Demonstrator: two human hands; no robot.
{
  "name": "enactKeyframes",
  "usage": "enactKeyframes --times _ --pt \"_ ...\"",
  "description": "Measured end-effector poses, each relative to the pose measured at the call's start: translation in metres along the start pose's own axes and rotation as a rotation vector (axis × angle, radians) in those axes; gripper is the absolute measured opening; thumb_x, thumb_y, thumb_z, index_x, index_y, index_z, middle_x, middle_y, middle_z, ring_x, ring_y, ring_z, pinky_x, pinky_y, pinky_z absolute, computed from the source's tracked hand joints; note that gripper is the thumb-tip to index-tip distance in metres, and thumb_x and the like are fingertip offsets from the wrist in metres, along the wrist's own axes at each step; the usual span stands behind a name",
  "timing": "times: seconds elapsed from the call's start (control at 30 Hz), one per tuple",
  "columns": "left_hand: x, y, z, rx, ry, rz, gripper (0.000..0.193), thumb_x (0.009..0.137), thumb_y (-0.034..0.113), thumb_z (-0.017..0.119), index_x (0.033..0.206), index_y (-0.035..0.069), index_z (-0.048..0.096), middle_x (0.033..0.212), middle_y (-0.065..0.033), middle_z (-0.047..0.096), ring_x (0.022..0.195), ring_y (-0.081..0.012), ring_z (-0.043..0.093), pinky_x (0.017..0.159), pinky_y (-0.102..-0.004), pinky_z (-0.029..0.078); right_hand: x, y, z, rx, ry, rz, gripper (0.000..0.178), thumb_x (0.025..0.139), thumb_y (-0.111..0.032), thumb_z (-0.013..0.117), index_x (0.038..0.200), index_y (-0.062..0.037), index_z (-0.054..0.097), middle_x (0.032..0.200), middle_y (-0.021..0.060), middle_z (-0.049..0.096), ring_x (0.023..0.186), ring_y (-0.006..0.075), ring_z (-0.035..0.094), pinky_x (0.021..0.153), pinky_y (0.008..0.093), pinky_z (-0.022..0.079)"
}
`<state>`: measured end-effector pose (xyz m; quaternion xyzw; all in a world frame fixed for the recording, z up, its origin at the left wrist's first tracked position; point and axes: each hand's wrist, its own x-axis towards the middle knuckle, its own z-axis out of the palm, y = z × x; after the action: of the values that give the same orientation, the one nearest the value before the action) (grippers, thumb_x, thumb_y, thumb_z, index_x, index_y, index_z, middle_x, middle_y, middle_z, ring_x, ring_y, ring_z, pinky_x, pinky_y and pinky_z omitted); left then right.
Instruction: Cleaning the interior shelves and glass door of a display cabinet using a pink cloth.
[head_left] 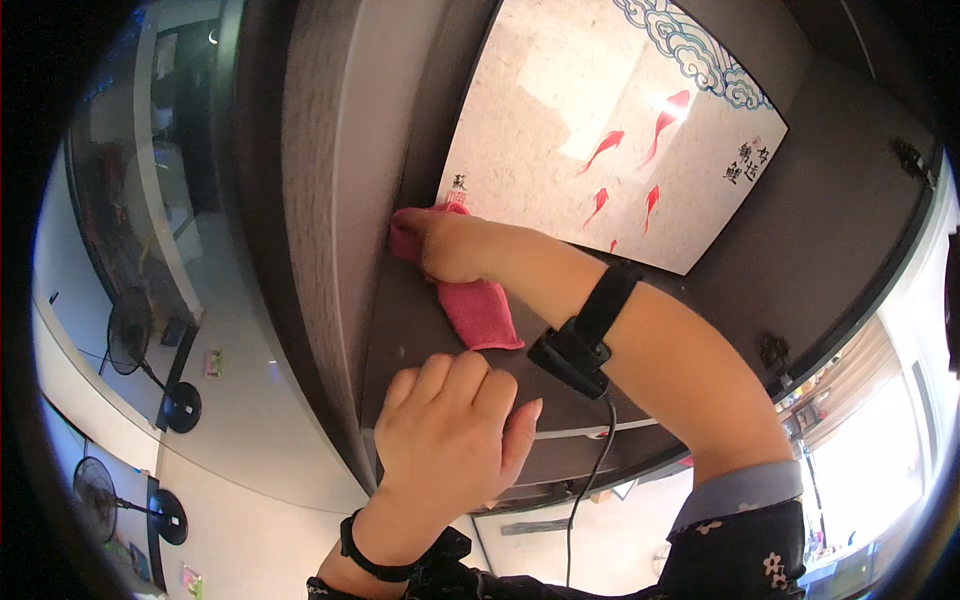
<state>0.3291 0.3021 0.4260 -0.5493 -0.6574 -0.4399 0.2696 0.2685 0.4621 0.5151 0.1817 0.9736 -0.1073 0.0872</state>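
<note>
A pink cloth (475, 315) is bunched under my right hand (452, 250), which reaches across to the inner left corner of a dark shelf (400, 345). My fingers are wrapped in the cloth's upper part, and its loose end trails over the shelf toward me. Close behind stands a picture panel (560, 120) with red fish on a pale ground. Nearer to me, my left hand (445, 425) is held with its knuckles up and fingers curled, the thumb apart. Its fingertips are hidden, and nothing shows in it.
A grey-brown upright panel (335, 200) borders the shelf on the left, beside a reflective glass surface (240, 400). From the black device (575, 360) strapped to my right forearm, a cable (590, 480) hangs down. Small dark fittings (773, 350) sit along the cabinet's right side.
</note>
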Motion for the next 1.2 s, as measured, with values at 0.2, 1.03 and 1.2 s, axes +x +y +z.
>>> enactKeyframes --times 0.2,1.03,1.2 --pt "0.000 0.001 -0.010 0.012 0.005 0.023 0.026 0.071 0.027 0.074 0.067 0.013 0.052 0.072 -0.0026 0.047 0.069 -0.0209 0.049 0.063 -0.0340 0.036 -0.032 0.004 0.004 0.035 -0.051 -0.251 0.069 0.078 0.005 0.054 0.143 -0.0157 0.042 0.130 0.0174 0.057 0.119 0.0321 0.055 0.097 0.0400 0.045" --pt "-0.048 -0.011 -0.065 -0.448 0.379 0.023 0.028 0.090 0.032 0.060 0.078 0.006 0.060 0.070 -0.0056 0.055 0.060 -0.0195 0.050 0.056 -0.0314 0.038 -0.225 0.176 0.020 0.614 0.541 0.034 0.051 0.081 0.005 0.051 0.131 -0.0029 0.051 0.123 0.0135 0.057 0.116 0.0231 0.053 0.101 0.0307 0.039" --pt "-0.046 -0.008 -0.053 -0.435 0.405 0.053 0.029 0.092 0.032 0.059 0.077 0.006 0.059 0.068 -0.0057 0.054 0.060 -0.0194 0.050 0.057 -0.0314 0.038 -0.245 0.218 0.050 -0.041 0.617 0.241 0.052 0.085 -0.012 0.059 0.136 -0.0042 0.048 0.137 0.0200 0.050 0.126 0.0369 0.046 0.109 0.0401 0.033"
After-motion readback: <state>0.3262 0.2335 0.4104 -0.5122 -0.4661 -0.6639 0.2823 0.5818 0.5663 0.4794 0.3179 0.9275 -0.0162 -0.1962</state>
